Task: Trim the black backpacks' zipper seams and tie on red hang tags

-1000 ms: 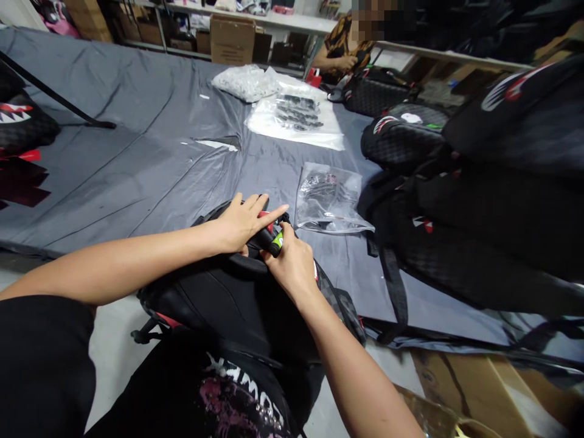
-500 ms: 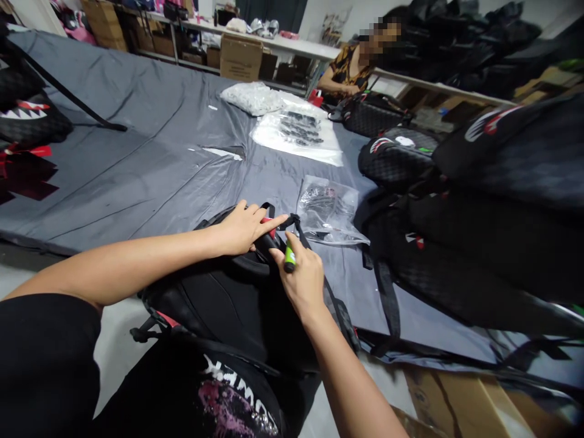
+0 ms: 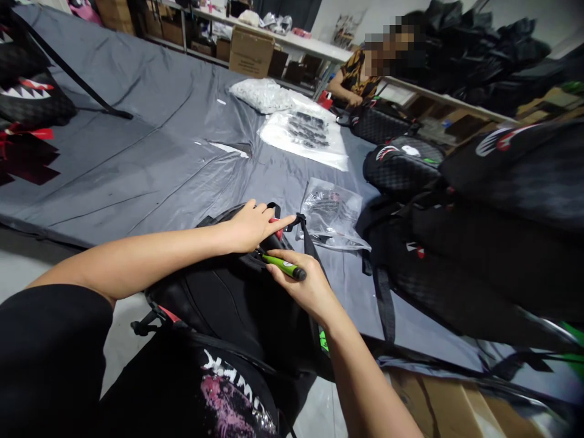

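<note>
A black backpack (image 3: 219, 298) leans across my lap against the table edge, its top toward the table. My left hand (image 3: 253, 226) grips the top edge near a red patch (image 3: 275, 227), index finger stretched toward the strap buckle. In my right hand (image 3: 305, 283) is a slim green pen-shaped tool (image 3: 283, 264) with a black end. Its far tip meets the bag just below my left fingers; the exact contact point is hidden. Just beyond the bag lies a clear plastic bag (image 3: 335, 210) with dark pieces inside.
Dark checkered backpacks (image 3: 493, 243) are piled along the right. More bags with a shark-teeth print (image 3: 31, 94) lie at the far left. White plastic packs (image 3: 305, 137) rest on the grey table cover (image 3: 150, 152). A co-worker (image 3: 358, 76) handles a bag at the back.
My right hand has turned the green tool from pointing end-on to lying sideways, its tip now at the bag's top beside my left hand. My left hand keeps its hold.
</note>
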Available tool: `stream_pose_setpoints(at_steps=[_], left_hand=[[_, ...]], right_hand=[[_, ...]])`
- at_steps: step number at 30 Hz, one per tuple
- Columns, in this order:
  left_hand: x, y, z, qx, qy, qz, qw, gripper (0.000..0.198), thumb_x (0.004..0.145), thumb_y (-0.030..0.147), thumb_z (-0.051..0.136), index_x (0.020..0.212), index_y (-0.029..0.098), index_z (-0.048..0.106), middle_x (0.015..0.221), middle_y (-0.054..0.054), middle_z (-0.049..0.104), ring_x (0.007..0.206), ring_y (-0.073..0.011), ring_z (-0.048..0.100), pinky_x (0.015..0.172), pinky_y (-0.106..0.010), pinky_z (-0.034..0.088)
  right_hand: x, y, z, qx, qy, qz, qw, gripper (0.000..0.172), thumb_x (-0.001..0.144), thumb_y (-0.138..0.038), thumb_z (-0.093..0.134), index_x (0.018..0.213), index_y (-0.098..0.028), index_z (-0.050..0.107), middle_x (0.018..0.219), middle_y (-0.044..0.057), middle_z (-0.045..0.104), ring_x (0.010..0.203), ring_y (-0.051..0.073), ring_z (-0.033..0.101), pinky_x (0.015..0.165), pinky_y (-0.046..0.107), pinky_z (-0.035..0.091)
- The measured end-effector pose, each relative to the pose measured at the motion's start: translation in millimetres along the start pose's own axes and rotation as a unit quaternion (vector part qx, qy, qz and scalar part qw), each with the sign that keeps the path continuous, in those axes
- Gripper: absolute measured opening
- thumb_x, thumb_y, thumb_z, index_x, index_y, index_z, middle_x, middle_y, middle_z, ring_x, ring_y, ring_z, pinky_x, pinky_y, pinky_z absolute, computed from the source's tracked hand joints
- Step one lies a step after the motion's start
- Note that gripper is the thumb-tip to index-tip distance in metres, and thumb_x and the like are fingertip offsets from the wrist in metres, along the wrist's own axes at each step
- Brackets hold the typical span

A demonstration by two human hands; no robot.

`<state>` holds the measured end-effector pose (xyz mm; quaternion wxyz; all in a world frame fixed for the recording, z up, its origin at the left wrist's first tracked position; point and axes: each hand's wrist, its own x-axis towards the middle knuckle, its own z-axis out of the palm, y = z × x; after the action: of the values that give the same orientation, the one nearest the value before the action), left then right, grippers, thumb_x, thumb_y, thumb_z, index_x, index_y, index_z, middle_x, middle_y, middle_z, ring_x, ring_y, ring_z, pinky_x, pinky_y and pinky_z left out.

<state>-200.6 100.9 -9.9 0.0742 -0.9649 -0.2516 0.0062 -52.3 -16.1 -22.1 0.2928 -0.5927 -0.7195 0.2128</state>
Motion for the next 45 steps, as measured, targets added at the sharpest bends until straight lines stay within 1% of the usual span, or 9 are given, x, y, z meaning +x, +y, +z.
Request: stream_pose_setpoints(at_steps=[4, 7, 13, 18, 24, 29, 32, 38, 45], left_hand=[[3, -2, -0.1, -0.006, -0.028, -0.003, 1.000, 0.084, 0.086, 0.027, 0.060, 0.156, 0.022, 0.014, 0.136, -0.018, 0.052, 0.117, -0.0319, 0.049, 0.094, -0.041, 0.033], [5, -4, 0.1, -0.007, -0.037, 0.005, 0.999, 0.084, 0.086, 0.025, 0.058, 0.156, 0.022, 0.012, 0.136, -0.019, 0.051, 0.118, -0.0331, 0.049, 0.094, -0.042, 0.033], [5, -6, 0.5, -0.012, -0.032, 0.008, 0.999, 0.080, 0.086, 0.021, 0.055, 0.155, 0.023, 0.017, 0.133, -0.017, 0.054, 0.115, -0.0318, 0.051, 0.091, -0.040, 0.034], [5, -11, 0.8, -0.012, -0.029, 0.022, 0.999, 0.084, 0.084, 0.022, 0.057, 0.156, 0.026, 0.013, 0.130, -0.014, 0.057, 0.111, -0.0290, 0.052, 0.088, -0.037, 0.034], [4, -14, 3.2, -0.017, -0.009, 0.034, 0.999, 0.084, 0.084, 0.026, 0.059, 0.156, 0.024, 0.015, 0.128, -0.014, 0.057, 0.108, -0.0289, 0.051, 0.086, -0.037, 0.034], [2, -13, 4.8, -0.033, -0.001, 0.030, 0.999, 0.082, 0.085, 0.025, 0.056, 0.156, 0.024, 0.015, 0.128, -0.013, 0.057, 0.108, -0.0289, 0.051, 0.087, -0.037, 0.033], [2, -13, 3.9, -0.045, -0.003, 0.026, 0.999, 0.081, 0.086, 0.025, 0.055, 0.156, 0.025, 0.015, 0.128, -0.013, 0.057, 0.109, -0.0287, 0.051, 0.088, -0.037, 0.032], [3, -13, -0.1, -0.041, -0.028, 0.029, 0.998, 0.074, 0.089, 0.021, 0.047, 0.156, 0.023, 0.016, 0.128, -0.015, 0.057, 0.108, -0.0301, 0.051, 0.087, -0.039, 0.033], [3, -16, 5.4, -0.055, -0.002, 0.033, 0.998, 0.069, 0.092, 0.022, 0.045, 0.156, 0.024, 0.018, 0.125, -0.013, 0.058, 0.108, -0.0290, 0.052, 0.086, -0.038, 0.032]], right_hand=[[0, 3, 6, -0.067, 0.016, -0.008, 0.998, 0.022, 0.084, -0.025, 0.067, 0.105, -0.022, 0.072, 0.102, 0.006, 0.076, 0.095, 0.024, 0.070, 0.086, 0.038, 0.051], [1, 4, 10, -0.066, 0.016, -0.011, 0.998, 0.022, 0.085, -0.025, 0.066, 0.106, -0.022, 0.072, 0.102, 0.006, 0.076, 0.094, 0.023, 0.069, 0.085, 0.037, 0.051], [4, 4, 16, -0.090, 0.034, 0.000, 0.995, 0.020, 0.084, -0.028, 0.067, 0.102, -0.022, 0.074, 0.093, 0.004, 0.077, 0.084, 0.022, 0.069, 0.078, 0.035, 0.050], [-3, 3, 21, -0.078, 0.067, 0.019, 0.994, 0.020, 0.087, -0.029, 0.065, 0.104, -0.023, 0.073, 0.100, 0.003, 0.077, 0.091, 0.022, 0.069, 0.084, 0.036, 0.048], [-7, 0, 24, -0.091, 0.059, 0.023, 0.994, 0.023, 0.089, -0.035, 0.063, 0.104, -0.021, 0.073, 0.099, 0.004, 0.077, 0.090, 0.023, 0.069, 0.084, 0.037, 0.046], [-8, -2, 33, -0.104, 0.110, 0.027, 0.988, 0.023, 0.089, -0.032, 0.058, 0.103, -0.020, 0.072, 0.096, 0.007, 0.077, 0.090, 0.024, 0.069, 0.086, 0.039, 0.044], [-7, -4, 35, -0.084, 0.102, 0.040, 0.990, 0.023, 0.088, -0.033, 0.058, 0.101, -0.021, 0.073, 0.094, 0.006, 0.077, 0.087, 0.023, 0.070, 0.084, 0.038, 0.046], [-2, -14, 44, -0.066, 0.128, 0.060, 0.988, 0.024, 0.089, -0.032, 0.057, 0.104, -0.021, 0.072, 0.095, 0.005, 0.077, 0.086, 0.022, 0.071, 0.084, 0.037, 0.047], [-2, -17, 43, -0.078, 0.119, 0.081, 0.986, 0.025, 0.089, -0.034, 0.056, 0.102, -0.021, 0.073, 0.095, 0.006, 0.077, 0.086, 0.024, 0.071, 0.084, 0.038, 0.046]])
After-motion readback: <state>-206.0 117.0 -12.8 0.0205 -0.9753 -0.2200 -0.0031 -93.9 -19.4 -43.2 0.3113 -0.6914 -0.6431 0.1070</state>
